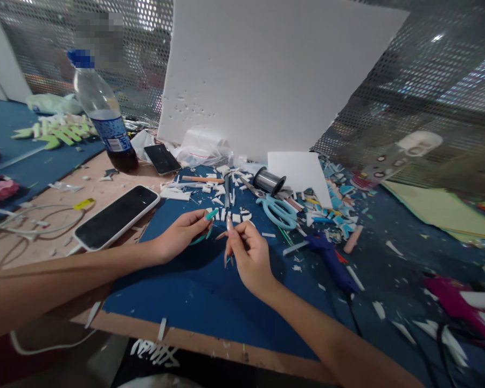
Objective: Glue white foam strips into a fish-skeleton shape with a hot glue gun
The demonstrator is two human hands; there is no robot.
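I see a phone (117,218) left of my remote left hand (181,233), whose fingers curl toward the thumb; any pinch I cannot tell. White pieces (236,217) lie just beyond. My right hand (253,253) curls likewise, grip unclear, near a blue glue gun (334,262).

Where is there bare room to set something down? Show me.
Largely bare: the blue surface between the left hand, right hand and near edge. Crowded: beyond the hands, with white scraps, blue scissors and spool; rightward, blue glue gun.
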